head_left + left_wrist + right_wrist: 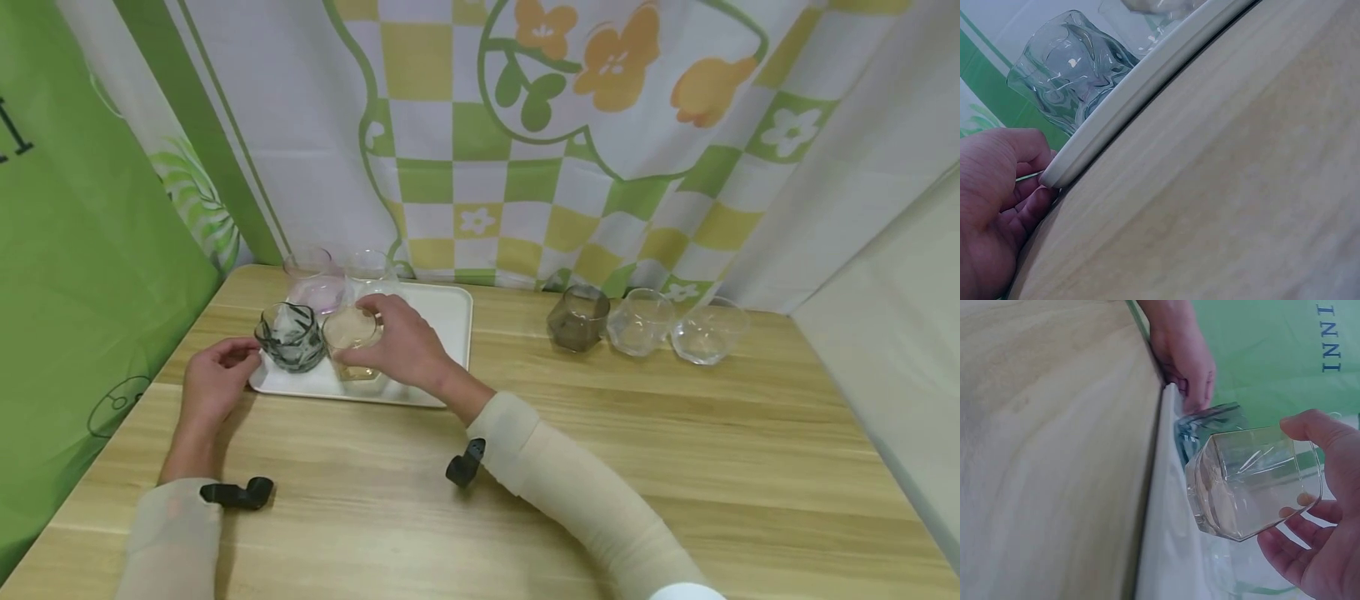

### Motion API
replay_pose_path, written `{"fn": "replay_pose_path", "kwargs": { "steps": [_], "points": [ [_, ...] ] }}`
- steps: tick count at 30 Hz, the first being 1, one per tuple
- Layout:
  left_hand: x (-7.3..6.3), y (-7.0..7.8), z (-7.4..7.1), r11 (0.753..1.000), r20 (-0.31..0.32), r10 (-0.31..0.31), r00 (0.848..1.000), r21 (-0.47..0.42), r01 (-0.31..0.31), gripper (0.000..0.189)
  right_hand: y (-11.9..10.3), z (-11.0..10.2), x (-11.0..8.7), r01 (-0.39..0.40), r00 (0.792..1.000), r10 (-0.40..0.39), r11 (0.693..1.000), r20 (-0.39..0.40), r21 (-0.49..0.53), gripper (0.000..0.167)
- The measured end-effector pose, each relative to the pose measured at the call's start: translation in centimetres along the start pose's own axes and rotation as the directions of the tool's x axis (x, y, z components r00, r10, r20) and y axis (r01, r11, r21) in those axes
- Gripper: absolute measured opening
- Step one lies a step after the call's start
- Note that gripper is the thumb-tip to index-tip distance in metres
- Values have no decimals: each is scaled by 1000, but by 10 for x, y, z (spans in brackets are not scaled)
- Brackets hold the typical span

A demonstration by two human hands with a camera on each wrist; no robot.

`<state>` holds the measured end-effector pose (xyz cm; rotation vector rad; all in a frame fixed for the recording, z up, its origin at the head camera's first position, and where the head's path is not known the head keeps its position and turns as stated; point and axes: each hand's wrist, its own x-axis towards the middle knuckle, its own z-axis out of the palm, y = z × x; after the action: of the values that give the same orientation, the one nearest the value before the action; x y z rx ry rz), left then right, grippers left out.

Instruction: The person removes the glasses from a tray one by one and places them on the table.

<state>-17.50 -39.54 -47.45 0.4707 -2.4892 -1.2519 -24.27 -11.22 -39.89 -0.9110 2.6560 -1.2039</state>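
Observation:
A white tray lies on the wooden table, carrying several glasses. My right hand grips a pale amber glass with faceted sides, thumb on one side and fingers on the other, over the tray's front part. Left of it on the tray stands a smoky grey glass with a wavy wall. At the tray's front left corner, my left hand pinches the rim between thumb and fingers. Behind the two front glasses are a pinkish glass and a clear glass, the latter partly hidden by my right hand.
On the table's right side a brown glass stands in a row with a clear glass and another clear glass. A patterned curtain hangs along the back edge, and a green cloth on the left.

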Motion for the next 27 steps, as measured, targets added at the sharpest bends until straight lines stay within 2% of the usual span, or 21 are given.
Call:
{"fn": "replay_pose_path", "kwargs": {
  "steps": [17,27],
  "points": [
    [-2,1,0,1000,-4,-12,1000,-1,12,28,26,-59,-22,2,997,3,998,-79,66,70],
    [0,1,0,1000,-8,-5,1000,7,5,29,54,-94,-37,-70,993,73,997,-90,34,74]
  ]
}}
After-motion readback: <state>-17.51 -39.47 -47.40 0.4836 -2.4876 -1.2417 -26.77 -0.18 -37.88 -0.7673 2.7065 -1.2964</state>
